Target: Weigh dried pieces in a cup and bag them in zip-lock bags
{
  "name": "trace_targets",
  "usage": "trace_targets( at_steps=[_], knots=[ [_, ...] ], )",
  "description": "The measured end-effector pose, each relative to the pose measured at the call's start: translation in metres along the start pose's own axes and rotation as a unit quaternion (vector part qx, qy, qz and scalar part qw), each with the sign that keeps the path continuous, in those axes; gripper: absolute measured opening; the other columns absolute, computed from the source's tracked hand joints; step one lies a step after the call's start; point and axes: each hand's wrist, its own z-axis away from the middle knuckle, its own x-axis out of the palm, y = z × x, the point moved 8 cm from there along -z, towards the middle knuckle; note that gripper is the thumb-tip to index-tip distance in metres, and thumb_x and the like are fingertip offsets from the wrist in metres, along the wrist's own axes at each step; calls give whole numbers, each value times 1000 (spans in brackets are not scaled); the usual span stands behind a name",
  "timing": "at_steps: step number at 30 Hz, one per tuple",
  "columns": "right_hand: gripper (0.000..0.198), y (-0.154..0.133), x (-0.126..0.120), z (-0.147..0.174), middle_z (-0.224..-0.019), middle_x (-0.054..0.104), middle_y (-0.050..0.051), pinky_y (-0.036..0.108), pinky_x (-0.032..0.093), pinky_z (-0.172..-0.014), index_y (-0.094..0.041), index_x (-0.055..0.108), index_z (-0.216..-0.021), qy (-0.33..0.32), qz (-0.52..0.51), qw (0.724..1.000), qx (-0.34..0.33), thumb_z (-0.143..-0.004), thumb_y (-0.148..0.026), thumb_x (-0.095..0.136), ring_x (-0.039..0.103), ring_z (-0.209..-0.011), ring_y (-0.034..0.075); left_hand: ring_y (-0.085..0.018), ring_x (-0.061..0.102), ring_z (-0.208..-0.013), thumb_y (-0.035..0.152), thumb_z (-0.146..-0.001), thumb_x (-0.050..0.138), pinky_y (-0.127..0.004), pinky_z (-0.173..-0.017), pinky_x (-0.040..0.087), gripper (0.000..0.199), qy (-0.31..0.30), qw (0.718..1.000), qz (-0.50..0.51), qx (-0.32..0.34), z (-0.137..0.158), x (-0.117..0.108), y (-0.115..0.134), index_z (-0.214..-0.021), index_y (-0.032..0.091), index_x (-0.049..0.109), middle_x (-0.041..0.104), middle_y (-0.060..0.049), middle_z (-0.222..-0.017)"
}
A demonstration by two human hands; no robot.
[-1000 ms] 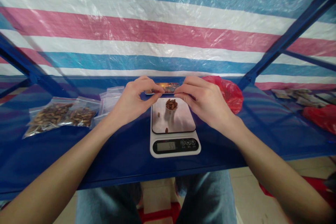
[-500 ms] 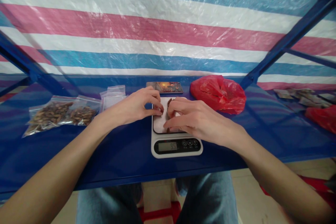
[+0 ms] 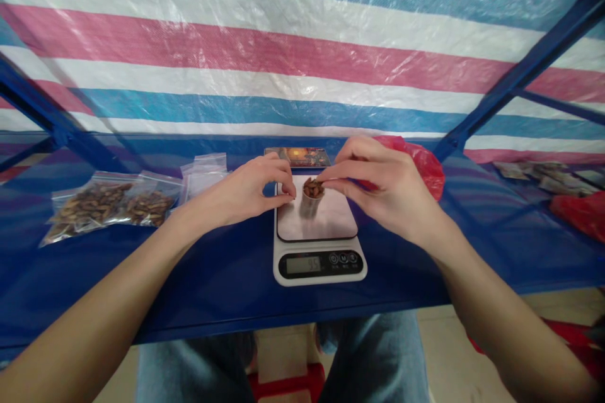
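Observation:
A small metal cup (image 3: 309, 208) heaped with brown dried pieces (image 3: 312, 189) stands upright on the plate of a white digital kitchen scale (image 3: 335, 220). My right hand (image 3: 385, 186) is at the cup's rim from the right, thumb and fingers pinched together on a brown piece at the top of the heap. Left of the cup, my left hand (image 3: 265, 186) hovers over the plate's left edge with its fingers closed in a pinch. A dark bit shows at those fingertips, too small to name. On the scale's display (image 3: 303, 264) the digits look like 95, perhaps with a decimal point.
Two zip bags of brown pieces (image 3: 94, 204) lie at the left, beside a stack of clear zip bags (image 3: 203, 173). Behind the scale is a flat card or phone with a picture (image 3: 297, 156). A red plastic bag (image 3: 425, 170) sits behind my right hand. Blue frame bars (image 3: 501, 88) slope at both sides.
My right hand has risen from around the cup and drawn back to the right, uncovering the cup and its pieces. The left hand has stayed nearly still.

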Motion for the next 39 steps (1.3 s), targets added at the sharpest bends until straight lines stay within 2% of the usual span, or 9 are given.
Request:
trace_targets(
  at_steps=[2,6,10,16,28,32,36,39],
  knots=[
    [13,9,-3,-1,-92,67,5,35,49,-78,-20,80,-100,21,22,999,13,-100,-16,68,64,-91,21,-20,64,-97,17,-94,72,-35,-93,48,10,30,999,15,0,0,-8,4,-88,20,79,75,-2,-95],
    [14,17,6,-2,-93,68,6,35,49,-76,-20,81,-100,9,39,999,19,-100,-15,68,64,-91,22,-18,66,-94,17,-93,75,-31,-85,50,6,120,991,57,7,0,-26,15,-90,19,80,75,-2,-92],
    [14,21,9,-2,-92,68,7,36,49,-75,-18,82,-99,17,45,999,19,-100,-15,68,64,-89,22,-18,68,-92,22,-94,75,-32,-85,53,8,181,981,69,8,-3,-28,22,-91,23,82,76,-2,-94],
    [14,28,7,-1,-91,65,5,35,49,-76,-19,81,-97,31,44,998,41,-99,-13,68,63,-88,21,-18,65,-91,19,-92,78,-34,-85,53,9,171,982,61,50,-10,-13,26,-89,24,84,76,-1,-90],
    [15,30,4,0,-91,66,5,36,49,-76,-22,81,-98,33,38,997,51,-98,-13,68,63,-89,21,-19,64,-89,21,-91,80,-35,-81,52,9,175,982,52,57,-9,-18,25,-93,28,86,76,-2,-88],
    [14,29,5,-2,-88,65,4,35,48,-76,-21,82,-97,29,15,998,45,-98,-14,69,63,-87,20,-18,64,-86,22,-90,81,-33,-78,51,10,200,978,50,40,-4,-29,21,-93,30,86,76,-1,-87],
    [14,28,10,-3,-91,67,5,35,49,-78,-21,82,-99,11,0,999,32,-100,-17,69,63,-89,20,-18,64,-81,24,-91,80,-33,-73,50,9,252,966,54,24,3,-42,13,-93,31,86,77,-1,-87],
    [16,25,14,-4,-93,67,5,35,49,-80,-22,82,-100,-12,-6,1000,25,-101,-17,67,64,-92,21,-18,64,-81,26,-92,78,-34,-72,51,7,264,963,52,1,6,-43,7,-91,30,85,77,-2,-88]
  ],
)
